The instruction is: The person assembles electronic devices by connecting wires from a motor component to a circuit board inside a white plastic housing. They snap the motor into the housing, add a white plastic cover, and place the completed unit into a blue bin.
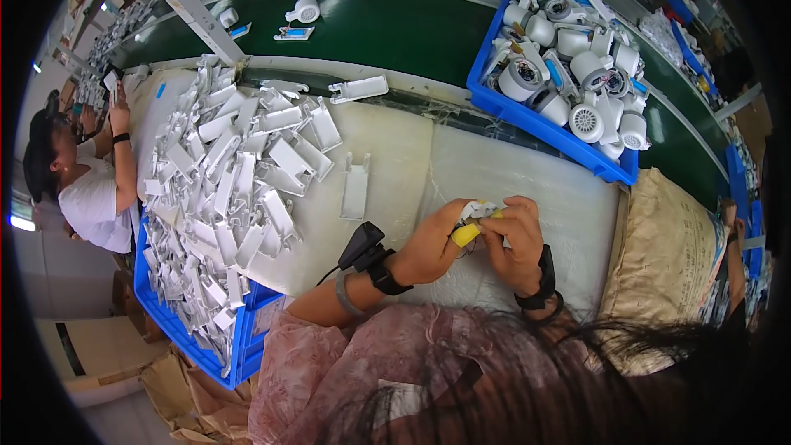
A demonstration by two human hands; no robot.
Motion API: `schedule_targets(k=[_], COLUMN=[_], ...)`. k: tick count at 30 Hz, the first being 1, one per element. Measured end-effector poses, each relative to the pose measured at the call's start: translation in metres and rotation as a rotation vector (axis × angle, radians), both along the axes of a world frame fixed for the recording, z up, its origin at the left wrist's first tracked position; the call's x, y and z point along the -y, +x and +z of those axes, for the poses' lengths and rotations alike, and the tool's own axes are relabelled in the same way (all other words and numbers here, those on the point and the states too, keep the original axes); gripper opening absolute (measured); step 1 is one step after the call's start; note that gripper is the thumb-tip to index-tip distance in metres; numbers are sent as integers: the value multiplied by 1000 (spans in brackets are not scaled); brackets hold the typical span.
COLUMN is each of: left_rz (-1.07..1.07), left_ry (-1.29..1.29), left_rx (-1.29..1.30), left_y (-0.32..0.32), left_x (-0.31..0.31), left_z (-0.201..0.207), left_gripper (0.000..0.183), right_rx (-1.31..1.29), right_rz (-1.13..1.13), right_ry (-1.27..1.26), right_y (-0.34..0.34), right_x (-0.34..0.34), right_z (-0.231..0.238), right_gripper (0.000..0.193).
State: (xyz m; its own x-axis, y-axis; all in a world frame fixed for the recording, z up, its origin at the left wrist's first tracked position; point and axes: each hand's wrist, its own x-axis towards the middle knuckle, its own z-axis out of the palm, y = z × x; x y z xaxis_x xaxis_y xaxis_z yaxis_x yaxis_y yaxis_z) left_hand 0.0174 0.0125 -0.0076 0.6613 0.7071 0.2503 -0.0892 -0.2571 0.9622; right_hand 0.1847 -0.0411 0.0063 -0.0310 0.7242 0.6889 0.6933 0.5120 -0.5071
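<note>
In front of my body, over the pale table cover, both hands meet at a small white and yellow part (466, 235). My left hand (430, 243) pinches it from the left side. The fingers of my right hand (514, 249) are bent around its right side, hiding much of it. What kind of part it is I cannot make out. Left of my hands, a single white plastic housing (356, 187) lies flat on the cover. Beyond it rises a heap of similar white plastic housings (239, 165).
The heap spills into a blue crate (239, 354) at the left. A blue bin (554, 133) of white fan-like units stands far right, above a brown sack (659, 255). Behind runs a green conveyor (412, 33) carrying a round white unit (305, 10). Another person (99, 189) works at the left.
</note>
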Motion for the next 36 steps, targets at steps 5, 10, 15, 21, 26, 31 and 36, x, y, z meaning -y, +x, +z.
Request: schedule_targets(k=[5,10,15,21,26,31,36], left_rz=[-7,-18,-80,-16,30,37,-50], left_ry=[-111,-114,-180,-205,-212,-120,-297], left_rx=[-93,-115,-36,-70,24,19,-130], left_y=[0,2,2,1,5,4,0], left_x=[1,3,7,10,11,9,-1], left_z=[2,0,5,12,3,6,9], left_gripper=[23,20,26,26,19,18,26], right_rx=[21,194,155,162,159,153,80], right_rz=[-48,-20,-6,-14,-42,-62,30], right_ry=[39,43,106,131,105,98,-43], right_y=[0,1,3,0,-4,-8,6], right_x=[0,3,4,3,3,2,-4], right_z=[-4,0,1,-7,0,-2,-8], right_gripper=[21,23,25,27,24,23,24])
